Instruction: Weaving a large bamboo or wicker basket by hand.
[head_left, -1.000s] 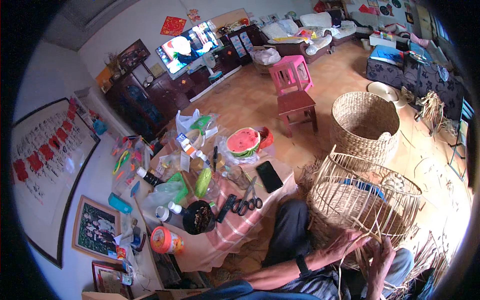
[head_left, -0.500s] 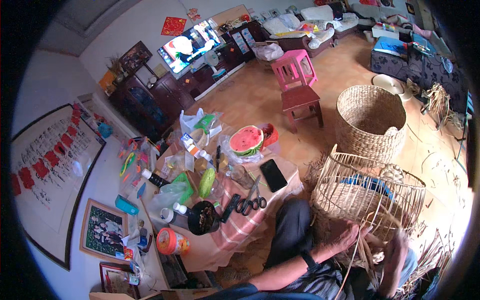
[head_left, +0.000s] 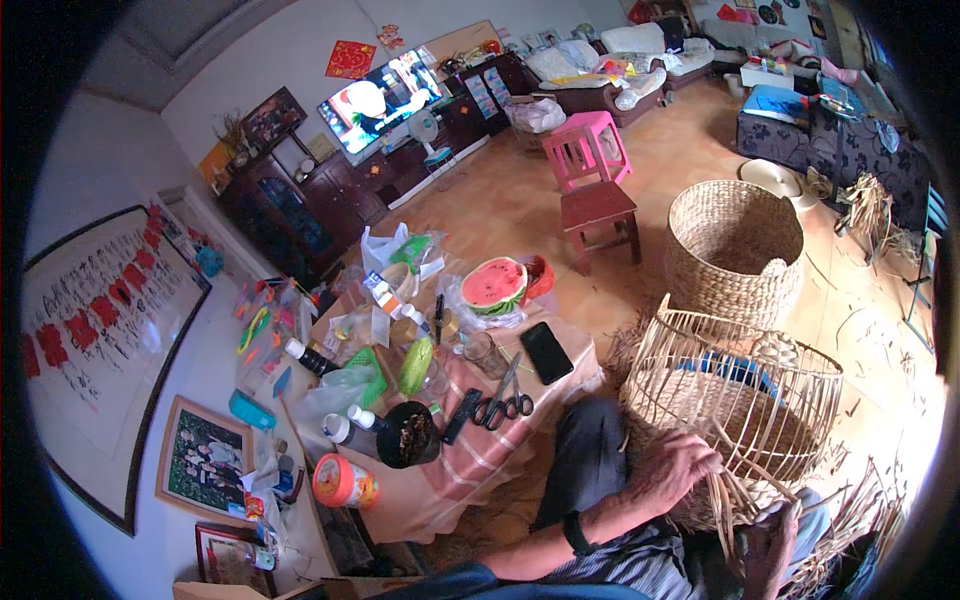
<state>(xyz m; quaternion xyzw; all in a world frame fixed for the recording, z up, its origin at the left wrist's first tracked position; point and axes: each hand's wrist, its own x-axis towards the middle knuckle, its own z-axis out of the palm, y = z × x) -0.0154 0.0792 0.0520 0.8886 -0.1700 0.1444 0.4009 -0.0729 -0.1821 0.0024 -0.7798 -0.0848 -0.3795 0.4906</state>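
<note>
In front of my lap stands a half-woven straw basket [head_left: 690, 400], with bare upright ribs around a woven lower part. My left hand [head_left: 680, 465] is raised at its near side, its fingers pinched on dried straw strands [head_left: 722, 505] that hang down in a loose bunch. Lower and to the right is my right hand [head_left: 770, 540], closed, close to the basket's near wall. A strand runs from the ribs toward its fingertips; the fingers are partly in shadow. Something blue [head_left: 735, 370] shows inside the basket, behind the ribs.
A finished woven basket [head_left: 735, 245] stands just beyond. Loose straw [head_left: 860, 520] lies on the floor at right. On the table at left are scissors [head_left: 505, 400], a phone [head_left: 547, 352], a cut watermelon [head_left: 494, 285] and a dark bowl [head_left: 408, 435]. A wooden chair [head_left: 598, 208] stands farther off.
My left hand has lifted slightly and turned, its back now upward. My right hand has dropped lower and nearer to me. A long strand by my left wrist no longer shows there.
</note>
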